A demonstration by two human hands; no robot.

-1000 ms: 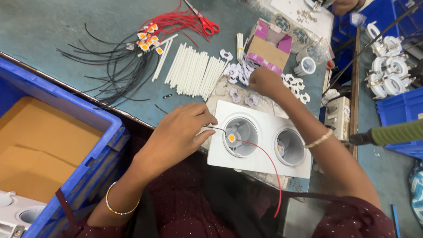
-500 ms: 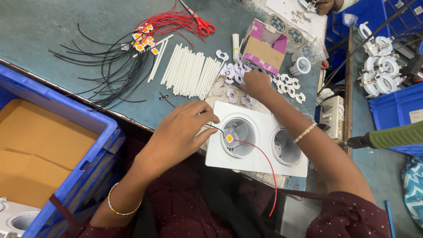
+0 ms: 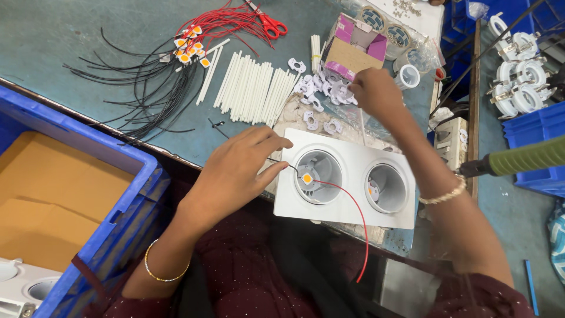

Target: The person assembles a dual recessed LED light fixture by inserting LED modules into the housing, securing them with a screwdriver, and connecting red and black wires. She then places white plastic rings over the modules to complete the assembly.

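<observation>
White twin-socket housing lies left-right | left hand pinches wire | right hand closed among clips

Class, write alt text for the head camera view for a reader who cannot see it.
The left hand steadies a white two-hole lamp housing with a red wire, while the right hand reaches into a pile of small white clips. White tubes lie on the table.

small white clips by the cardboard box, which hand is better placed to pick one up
Right. The right hand is already over the pile of white clips beside the cardboard box, fingers down among them. The left hand rests at the white twin-hole housing, pinching the black wire there.
</observation>
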